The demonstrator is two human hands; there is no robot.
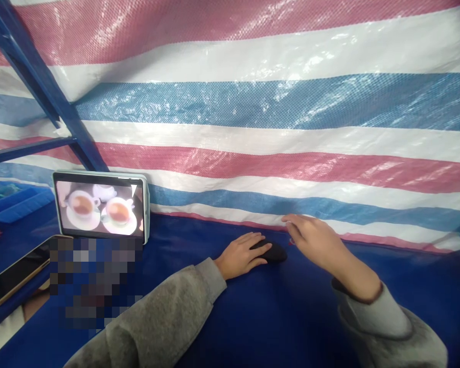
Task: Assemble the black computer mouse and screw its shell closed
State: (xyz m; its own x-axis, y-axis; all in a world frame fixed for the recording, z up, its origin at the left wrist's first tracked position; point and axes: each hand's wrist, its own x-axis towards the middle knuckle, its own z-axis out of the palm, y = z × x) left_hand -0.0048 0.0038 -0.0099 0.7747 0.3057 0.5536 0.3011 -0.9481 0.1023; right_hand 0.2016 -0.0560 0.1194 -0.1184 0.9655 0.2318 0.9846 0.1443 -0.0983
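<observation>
My left hand (242, 256) rests on the blue tabletop with its fingers and thumb around the near-left end of a black, rounded object that looks like a computer mouse (276, 251). My right hand (315, 239) is raised just to the right of the mouse, its fingers bent and pressed together. A tiny reddish bit (291, 241) shows by its fingertips; what the fingers hold is mostly hidden.
A tablet (147, 225) in a pale case stands at the left, showing teacups. A phone (17, 273) lies before it, beside a blurred patch. A blue tray (23, 207) sits far left. Striped plastic sheeting (253, 102) and a blue metal frame (48, 76) bound the back.
</observation>
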